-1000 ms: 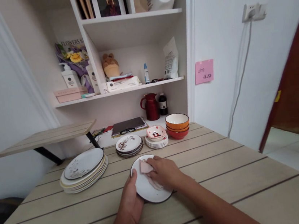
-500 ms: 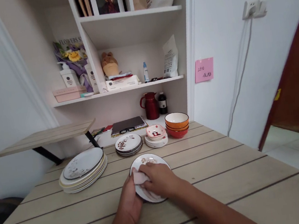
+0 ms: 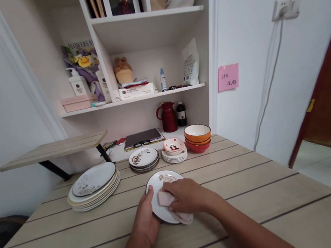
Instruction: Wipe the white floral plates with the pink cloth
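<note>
A white plate (image 3: 155,197) with a dark rim and a brown floral print is before me at the near middle of the table. My left hand (image 3: 148,216) grips its left edge, thumb on top and the other fingers hidden beneath. My right hand (image 3: 188,195) is closed around a pale pink cloth (image 3: 166,198), pressed on the plate's right half. One end of the cloth hangs over the plate's lower right rim. Behind it stands a stack of small floral plates (image 3: 143,157), beside small white dishes (image 3: 175,157) topped by a pink square bowl (image 3: 174,145).
Large plates (image 3: 94,181) are stacked at the left, below a raised wooden shelf (image 3: 54,149). Orange and red bowls (image 3: 198,138) are nested at the back right. Behind the table are a dark laptop (image 3: 143,137), a red jug (image 3: 168,117) and a dark bottle (image 3: 181,114).
My right hand has slid the cloth rightward across the plate, away from my left thumb. My left hand keeps its hold on the rim. The view has shifted slightly.
</note>
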`<control>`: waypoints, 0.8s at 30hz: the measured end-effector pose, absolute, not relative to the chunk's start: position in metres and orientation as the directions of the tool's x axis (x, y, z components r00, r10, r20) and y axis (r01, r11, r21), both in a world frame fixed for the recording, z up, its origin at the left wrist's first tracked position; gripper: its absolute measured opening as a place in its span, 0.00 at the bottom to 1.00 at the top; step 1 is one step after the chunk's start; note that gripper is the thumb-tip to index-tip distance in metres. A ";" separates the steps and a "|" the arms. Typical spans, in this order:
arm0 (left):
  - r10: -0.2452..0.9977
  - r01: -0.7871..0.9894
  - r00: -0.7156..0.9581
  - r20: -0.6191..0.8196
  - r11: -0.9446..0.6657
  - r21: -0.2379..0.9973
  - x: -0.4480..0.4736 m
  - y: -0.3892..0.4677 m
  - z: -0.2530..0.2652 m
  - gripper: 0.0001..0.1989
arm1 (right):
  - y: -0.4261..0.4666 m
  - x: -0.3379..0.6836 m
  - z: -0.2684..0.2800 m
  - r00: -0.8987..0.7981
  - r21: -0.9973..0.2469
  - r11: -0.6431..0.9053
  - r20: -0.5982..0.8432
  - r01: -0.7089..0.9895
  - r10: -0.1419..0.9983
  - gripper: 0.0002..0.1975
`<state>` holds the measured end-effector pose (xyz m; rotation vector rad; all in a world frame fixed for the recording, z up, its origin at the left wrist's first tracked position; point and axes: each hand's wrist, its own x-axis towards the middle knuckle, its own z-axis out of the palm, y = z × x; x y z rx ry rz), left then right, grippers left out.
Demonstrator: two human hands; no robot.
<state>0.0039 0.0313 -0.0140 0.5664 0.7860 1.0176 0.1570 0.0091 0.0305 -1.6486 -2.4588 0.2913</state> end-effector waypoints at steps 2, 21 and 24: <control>0.905 -0.552 0.313 -0.286 0.419 0.721 0.004 0.033 -0.016 0.22 | 0.009 0.148 0.028 -0.373 -0.274 0.383 0.089 0.882 0.924 0.19; 0.914 -0.526 0.302 -0.271 0.397 0.752 0.004 0.032 -0.017 0.21 | 0.009 0.147 0.027 -0.365 -0.254 0.382 0.114 0.888 0.924 0.19; 0.922 -0.558 0.299 -0.245 0.377 0.740 0.006 0.034 -0.018 0.20 | 0.010 0.137 0.024 -0.335 -0.282 0.370 0.165 0.885 0.928 0.17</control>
